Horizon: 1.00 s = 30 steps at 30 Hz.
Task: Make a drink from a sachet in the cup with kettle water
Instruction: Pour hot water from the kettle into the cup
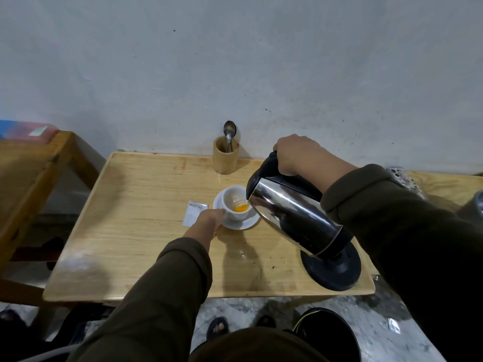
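On the near right of the wooden desk (pixel 146 259) a round black base (pixel 332 267) is seen. Above it the steel kettle (pixel 292 212), smooth and probably heavy, is tilted by the right hand (pixel 295 155), whose grip is closed round the black handle. The white cup (pixel 236 205), glazed and breakable, sits on a saucer (pixel 243 224) mid-desk, holding orange liquid; the left hand (pixel 206 223) is closed on the saucer's rim. The emptied sachet (pixel 194 212) lies just left. Farthest, a spoon (pixel 229 131) stands in a wooden holder (pixel 225 158).

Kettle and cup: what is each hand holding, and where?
Right hand grips the kettle by its black top handle. Left hand steadies the cup at its side.
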Motion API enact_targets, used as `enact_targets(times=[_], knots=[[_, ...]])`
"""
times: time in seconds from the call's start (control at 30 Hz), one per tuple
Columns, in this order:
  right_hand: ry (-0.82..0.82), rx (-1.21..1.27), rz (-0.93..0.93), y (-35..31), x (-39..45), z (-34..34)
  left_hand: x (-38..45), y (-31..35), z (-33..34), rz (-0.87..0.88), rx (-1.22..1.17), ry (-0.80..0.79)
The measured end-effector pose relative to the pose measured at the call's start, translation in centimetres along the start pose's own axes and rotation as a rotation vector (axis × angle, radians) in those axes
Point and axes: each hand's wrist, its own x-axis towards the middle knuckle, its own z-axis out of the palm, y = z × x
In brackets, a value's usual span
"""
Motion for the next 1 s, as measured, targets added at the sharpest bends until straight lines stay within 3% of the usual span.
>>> enact_targets(times=[1.0], knots=[[0.018, -0.001, 0.063, -1.5, -1.2, -0.3, 0.3, -0.4, -0.4, 0.032, 0.076, 0.025]])
